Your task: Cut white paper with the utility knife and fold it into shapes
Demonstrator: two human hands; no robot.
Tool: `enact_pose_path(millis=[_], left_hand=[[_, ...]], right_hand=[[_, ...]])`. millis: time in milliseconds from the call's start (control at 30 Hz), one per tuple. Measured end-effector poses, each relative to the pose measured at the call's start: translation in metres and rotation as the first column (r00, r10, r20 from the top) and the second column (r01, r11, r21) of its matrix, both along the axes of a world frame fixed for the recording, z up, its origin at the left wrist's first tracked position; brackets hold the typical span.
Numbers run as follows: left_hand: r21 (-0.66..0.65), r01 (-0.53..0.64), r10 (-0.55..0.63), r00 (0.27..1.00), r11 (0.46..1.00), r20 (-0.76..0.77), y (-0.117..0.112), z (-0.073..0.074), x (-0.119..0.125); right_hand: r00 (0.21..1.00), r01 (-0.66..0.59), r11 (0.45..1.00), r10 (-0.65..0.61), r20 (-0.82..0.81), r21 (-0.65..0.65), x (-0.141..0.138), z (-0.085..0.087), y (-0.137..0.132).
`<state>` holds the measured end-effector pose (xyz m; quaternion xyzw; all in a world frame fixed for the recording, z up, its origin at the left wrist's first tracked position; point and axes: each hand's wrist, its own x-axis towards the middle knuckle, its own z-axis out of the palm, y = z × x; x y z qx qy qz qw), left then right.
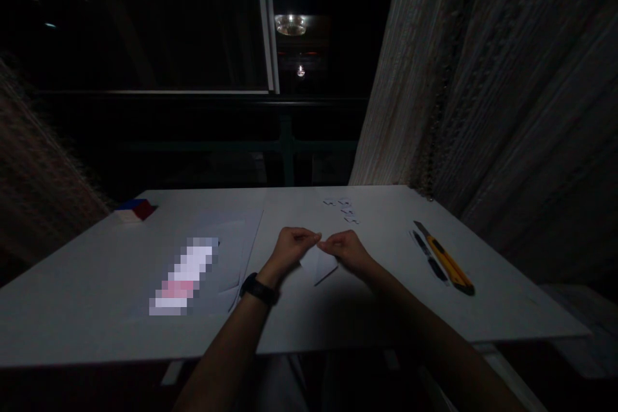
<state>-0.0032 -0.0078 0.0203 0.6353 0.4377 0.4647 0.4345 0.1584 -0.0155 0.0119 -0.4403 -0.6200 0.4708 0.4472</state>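
A small folded piece of white paper [318, 265] is held up over the middle of the table. My left hand [293, 246] pinches its upper edge from the left, and my right hand [348, 248] pinches it from the right. The fingertips of both hands almost meet at the top of the paper. Its lower part hangs below my fingers, with a crease down it and a pointed lower end. Behind my hands lie several small cut paper pieces [348, 211] with dark marks.
White sheets [236, 251] lie left on the white table [290, 328], with a blurred bright patch over them. A red, white and blue cube [135, 210] sits back left. On the right are a yellow utility knife [447, 259] and a pen [429, 257]. Curtains [386, 109] hang behind.
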Motion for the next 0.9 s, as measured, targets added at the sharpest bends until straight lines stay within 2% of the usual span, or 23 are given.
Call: enact_pose_path(millis=[233, 433, 533, 700, 800, 900], left_hand=[[0.107, 0.067, -0.045, 0.978, 0.992, -0.202, 0.004, -0.012, 0.002], [0.167, 0.005, 0.052, 0.940, 0.986, -0.336, 0.007, -0.017, 0.000], [0.157, -0.030, 0.079, 0.946, 0.987, -0.314, 0.009, -0.015, -0.003], [0.114, -0.115, 0.136, 0.971, 0.987, -0.198, 0.012, -0.009, -0.009], [0.062, -0.123, 0.131, 0.981, 0.990, -0.142, 0.016, -0.007, -0.014], [0.010, -0.219, 0.219, 0.976, 0.976, -0.022, 0.022, -0.007, -0.025]], right_hand=[[0.995, -0.092, 0.996, 0.093, 0.024, -0.013, -0.001, -0.008, 0.001], [0.994, -0.101, 0.990, 0.103, 0.020, -0.099, 0.000, -0.008, 0.004], [0.990, -0.143, 0.979, 0.140, -0.029, -0.144, 0.002, -0.007, 0.003], [0.954, -0.298, 0.909, 0.276, -0.117, -0.292, 0.006, -0.004, 0.001], [0.951, -0.305, 0.904, 0.273, -0.145, -0.301, 0.011, 0.001, 0.000], [0.960, -0.253, 0.922, 0.200, -0.198, -0.294, 0.019, 0.007, 0.004]])
